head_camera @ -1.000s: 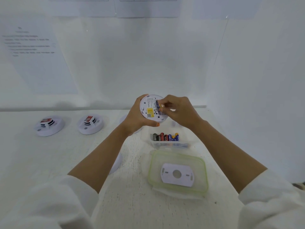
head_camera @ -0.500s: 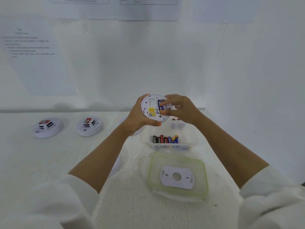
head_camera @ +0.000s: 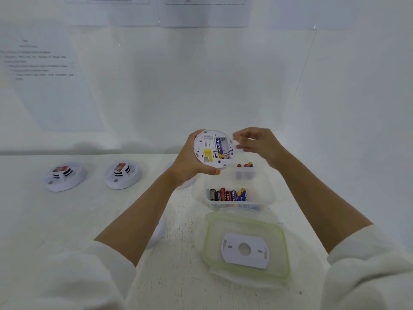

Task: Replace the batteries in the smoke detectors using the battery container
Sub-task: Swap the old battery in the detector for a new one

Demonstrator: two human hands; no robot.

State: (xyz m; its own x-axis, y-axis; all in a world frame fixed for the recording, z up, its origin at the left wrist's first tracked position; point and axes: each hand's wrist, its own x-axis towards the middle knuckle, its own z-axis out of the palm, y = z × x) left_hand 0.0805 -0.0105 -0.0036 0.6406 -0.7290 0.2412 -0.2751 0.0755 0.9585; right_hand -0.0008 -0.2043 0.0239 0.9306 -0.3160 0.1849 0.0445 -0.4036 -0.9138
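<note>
White smoke detector (head_camera: 211, 151) held in left grip (head_camera: 187, 163), blue battery (head_camera: 219, 147) seated, neighbouring slot empty. Right grip (head_camera: 256, 142) just beside, fingers loose, blurred, seemingly empty. Battery container (head_camera: 271, 194) below grips. Risk: tilted detector drops seated cell.

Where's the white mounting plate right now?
Head view, lower right: the mounting plate lies flat on the green-rimmed lid, just nearer the person than the battery container.
</note>
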